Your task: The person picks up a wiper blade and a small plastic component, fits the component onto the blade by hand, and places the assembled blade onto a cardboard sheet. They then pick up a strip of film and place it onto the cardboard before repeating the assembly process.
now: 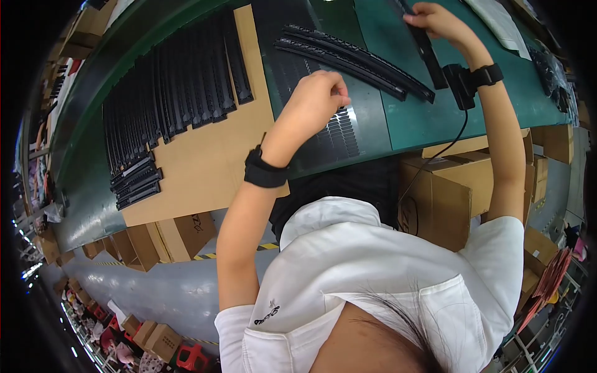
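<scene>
Right grip (438,23) holds a black strip (429,59); left grip (314,102) bends over a patterned sheet (342,137)

I have my right grip clamped on the strip, thumb against it and fingers behind, near the top of the view. The strip slants down and a little to the right from that grip; whether its lower end touches the green surface (410,124), I can't tell from here.

My left grip is curled, thumb near the forefinger. I can't tell whether those tips meet or pinch something small. The patterned sheet, marked with rows of pale shapes, shows just below and right of that grip.

Between the two grips lies a pair of strips (348,67), side by side and slanting down toward the right.

Left of my left grip, a long row of black strips (180,93) lies packed together on cardboard (199,174). A few short pieces (138,180) lie by the row's near left corner, turned another way.

Behind the left grip I wear a black band (266,169). Below the right grip, a black unit (459,87) sits at the wrist, trailing a thin cable (449,146) toward brown boxes (438,186) beyond the surface's near edge.
</scene>
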A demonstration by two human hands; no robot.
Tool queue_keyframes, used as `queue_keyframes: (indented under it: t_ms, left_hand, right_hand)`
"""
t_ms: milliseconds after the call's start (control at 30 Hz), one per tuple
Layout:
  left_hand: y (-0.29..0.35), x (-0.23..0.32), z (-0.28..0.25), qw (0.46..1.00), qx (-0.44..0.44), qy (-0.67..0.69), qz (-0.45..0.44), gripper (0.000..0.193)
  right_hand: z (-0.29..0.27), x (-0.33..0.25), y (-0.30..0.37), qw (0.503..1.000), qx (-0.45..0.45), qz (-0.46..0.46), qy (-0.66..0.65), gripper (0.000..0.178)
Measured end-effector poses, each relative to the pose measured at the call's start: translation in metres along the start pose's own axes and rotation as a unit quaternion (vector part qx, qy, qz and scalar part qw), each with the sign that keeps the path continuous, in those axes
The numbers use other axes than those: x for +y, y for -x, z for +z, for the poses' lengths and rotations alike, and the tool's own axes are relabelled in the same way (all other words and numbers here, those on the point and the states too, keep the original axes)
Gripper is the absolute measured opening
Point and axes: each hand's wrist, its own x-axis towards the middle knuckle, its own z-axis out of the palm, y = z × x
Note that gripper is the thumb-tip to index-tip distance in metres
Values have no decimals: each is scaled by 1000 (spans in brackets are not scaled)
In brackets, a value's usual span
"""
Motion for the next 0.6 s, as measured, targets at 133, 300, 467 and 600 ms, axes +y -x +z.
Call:
queue_keyframes:
  t_ms: [133,300,467,600]
  left_hand:
    - [10,26,-6,936,176,305,30,23]
    - [12,30,-25,881,179,407,164,40]
    - [37,52,-62,845,156,493,134,60]
    - [39,-2,-71,823,156,457,299,62]
  right_hand:
    - [-3,-91,35,943,25,7,-333,21]
    - [29,-167,59,927,27,-62,-369,16]
    - [80,-177,33,805,-163,-272,-501,11]
    - [101,-239,60,836,-95,-165,-514,8]
